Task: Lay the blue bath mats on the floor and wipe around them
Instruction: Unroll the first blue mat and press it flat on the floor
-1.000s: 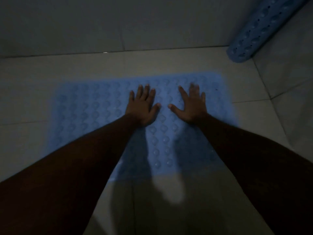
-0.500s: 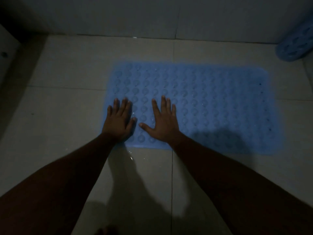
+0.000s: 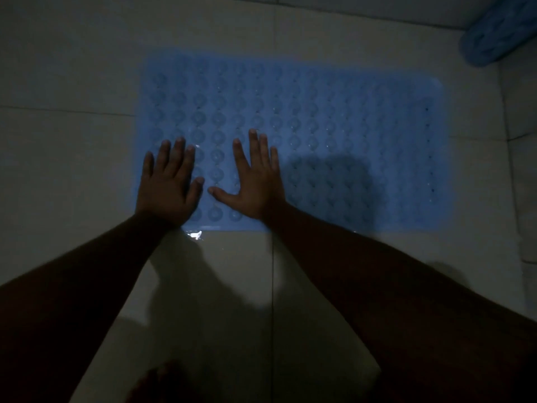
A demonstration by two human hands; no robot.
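Note:
A blue bath mat point(image 3: 334, 112) with rows of round bumps lies flat on the pale tiled floor point(image 3: 72, 175). My left hand point(image 3: 168, 184) presses flat on the mat's near left corner, fingers straight and spread. My right hand point(image 3: 255, 181) lies flat beside it, a little further in from the edge, thumb pointing left. A second blue mat point(image 3: 499, 30), rolled up, leans in the far right corner.
The room is dim. A wall point(image 3: 174, 4) runs along the far side and another wall or step point(image 3: 523, 170) stands on the right. A wet glint point(image 3: 195, 235) shows on the tile at the mat's near edge. My foot point(image 3: 157, 382) shows at the bottom.
Both hands slid from the middle of the mat to its left end a second ago. Since half a second ago they stay flat there, with the view shifting slightly closer.

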